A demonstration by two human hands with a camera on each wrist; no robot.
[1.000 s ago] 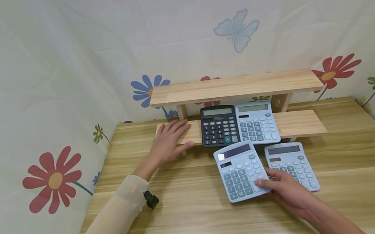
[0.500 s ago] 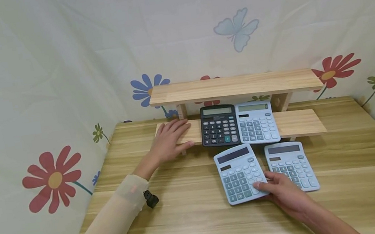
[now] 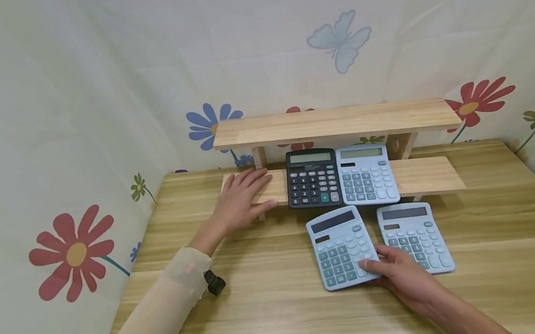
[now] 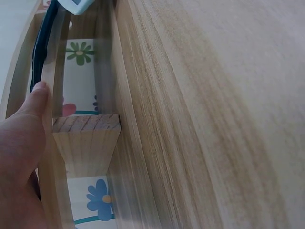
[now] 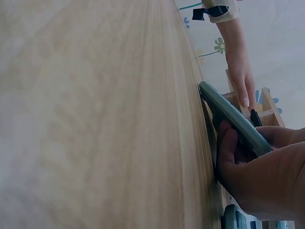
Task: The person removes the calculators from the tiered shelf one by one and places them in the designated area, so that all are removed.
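Observation:
My right hand (image 3: 406, 275) grips a light blue calculator (image 3: 341, 250) by its right edge, thumb on the keys and fingers beneath. In the right wrist view this calculator (image 5: 233, 114) is tilted, its near-left edge low at the table. My left hand (image 3: 241, 201) rests with spread fingers on the left end of the lower shelf board (image 3: 428, 174). Right of that hand a black calculator (image 3: 312, 178) leans on the board, side by side with a second light blue calculator (image 3: 367, 174). A third light blue one (image 3: 416, 237) lies on the table behind my right hand, which partly covers it.
The wooden two-tier shelf has an upper board (image 3: 335, 123) above the leaning calculators. A wooden support block (image 4: 86, 143) shows under the lower board in the left wrist view. Flower-printed cloth (image 3: 251, 39) hangs behind the wood-grain table (image 3: 266, 314). A small black device (image 3: 214, 282) sits at the left wrist.
The held calculator has come slightly down and away from the shelf's front, and the glare on its display is gone. The left hand stays in place.

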